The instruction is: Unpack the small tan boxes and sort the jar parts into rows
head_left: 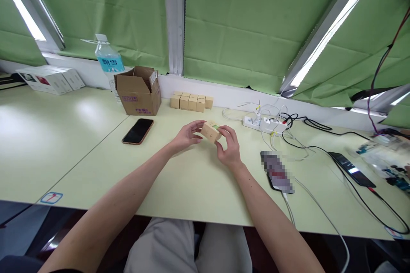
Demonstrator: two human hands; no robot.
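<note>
Held a little above the table is a small tan cardboard box (pixel 210 132) with a green patch on its upper side, tilted. My right hand (pixel 229 147) grips its right side between thumb and fingers. My left hand (pixel 187 136) is at the box's left side, with thumb and fingers apart; its fingertips reach the upper left edge, and I cannot tell whether they touch. Behind the hands, several similar small boxes (pixel 192 102) stand in a block against the wall.
An open brown carton (pixel 137 98) and a water bottle (pixel 110 62) stand back left, near a dark phone (pixel 138 131). On the right are a power strip (pixel 264 124) with tangled cables, a blurred-out phone (pixel 277 172), another phone (pixel 352 169) and a plastic bag (pixel 387 153). White boxes (pixel 53 80) lie far left.
</note>
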